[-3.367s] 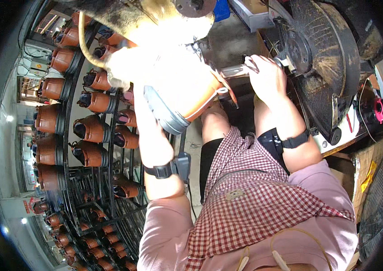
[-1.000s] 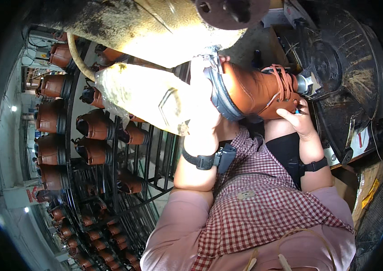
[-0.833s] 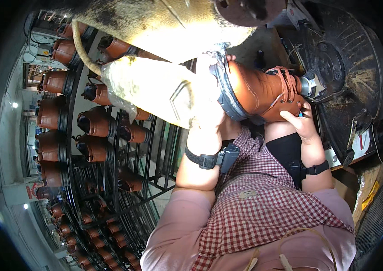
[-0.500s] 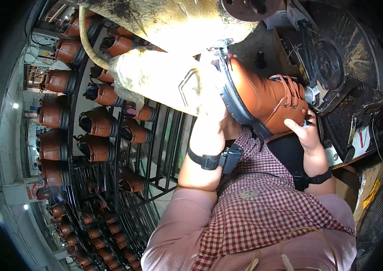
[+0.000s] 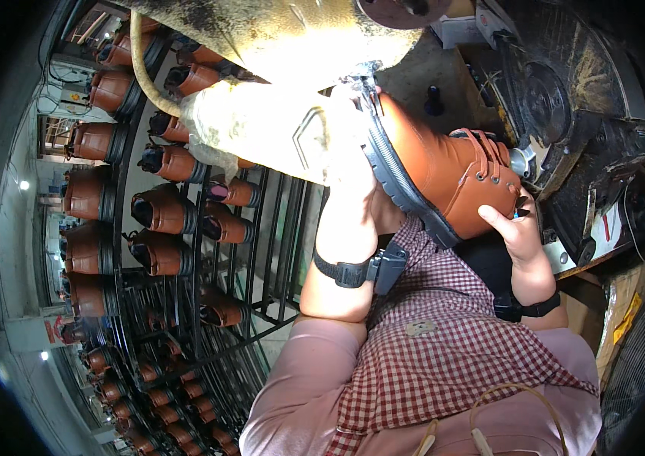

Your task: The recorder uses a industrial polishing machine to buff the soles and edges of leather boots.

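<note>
Left grip (image 5: pixel 353 144) and right grip (image 5: pixel 515 230) hold a brown boot (image 5: pixel 444 167)

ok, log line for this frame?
left hand: at brown boot, sole side; right hand: gripping boot; sole edge: at machine head

Blown-out white glare on the machine (image 5: pixel 292 45), black vignette, bent lines near edges.

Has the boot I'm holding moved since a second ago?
Yes. Judged against the pale machine head, the boot has shifted down the picture, toward your apron, and more of its dark sole now shows.
</note>
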A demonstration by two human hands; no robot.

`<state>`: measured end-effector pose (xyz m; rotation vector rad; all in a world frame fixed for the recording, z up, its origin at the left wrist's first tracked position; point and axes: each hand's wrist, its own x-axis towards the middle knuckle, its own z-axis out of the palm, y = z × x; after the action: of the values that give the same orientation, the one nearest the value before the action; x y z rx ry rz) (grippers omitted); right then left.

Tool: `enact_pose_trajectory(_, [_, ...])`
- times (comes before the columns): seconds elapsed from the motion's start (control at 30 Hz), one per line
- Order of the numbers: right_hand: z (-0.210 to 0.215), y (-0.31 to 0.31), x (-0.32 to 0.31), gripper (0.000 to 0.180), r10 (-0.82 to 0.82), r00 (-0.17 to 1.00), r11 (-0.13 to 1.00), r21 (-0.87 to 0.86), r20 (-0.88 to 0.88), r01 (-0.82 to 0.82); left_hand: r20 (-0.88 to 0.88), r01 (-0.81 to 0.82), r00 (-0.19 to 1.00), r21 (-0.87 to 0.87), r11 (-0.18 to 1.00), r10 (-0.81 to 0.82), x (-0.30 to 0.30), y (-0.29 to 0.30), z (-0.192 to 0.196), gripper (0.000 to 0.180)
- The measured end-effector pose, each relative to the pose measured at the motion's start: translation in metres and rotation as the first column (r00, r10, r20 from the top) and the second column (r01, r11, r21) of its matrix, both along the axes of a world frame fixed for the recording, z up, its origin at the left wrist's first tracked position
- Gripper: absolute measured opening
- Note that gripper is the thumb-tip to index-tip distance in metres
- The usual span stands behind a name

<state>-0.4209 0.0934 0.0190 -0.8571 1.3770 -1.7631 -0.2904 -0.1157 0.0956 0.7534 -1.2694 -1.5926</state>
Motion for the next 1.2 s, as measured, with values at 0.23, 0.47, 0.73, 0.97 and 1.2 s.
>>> enact_pose_trajectory(0.23, [0.009, 0.002, 0.007, 0.040, -0.019, 1.000, 1.000, -0.019, 0.019, 0.019, 0.003, -0.004, 1.000, 0.076, 0.997, 0.003, -0.002, 0.005, 0.017, 0.043])
enact_pose_trajectory(0.47, [0.016, 0.003, 0.006, 0.041, -0.004, 0.999, 1.000, 0.014, 0.040, 0.003, -0.249, -0.266, 0.959, -0.632, 0.728, 0.134, 0.010, 0.011, 0.008, 0.028])
enact_pose_trajectory(0.73, [0.018, 0.004, 0.004, 0.040, -0.022, 0.999, 1.000, 0.019, 0.031, 0.022, 0.006, -0.194, 0.847, -0.927, 0.320, 0.532, 0.029, 0.008, 0.035, 0.015])
enact_pose_trajectory(0.97, [0.017, 0.003, 0.004, 0.041, -0.018, 1.000, 0.999, 0.030, 0.022, 0.017, 0.002, -0.311, 0.842, -0.815, 0.489, 0.539, 0.027, 0.013, 0.036, 0.011])
enact_pose_trajectory(1.2, [0.015, 0.003, 0.005, 0.039, -0.042, 0.997, 0.999, 0.028, 0.060, 0.040, 0.043, -0.279, 0.829, -0.832, 0.479, 0.557, 0.019, 0.014, 0.041, 0.014])
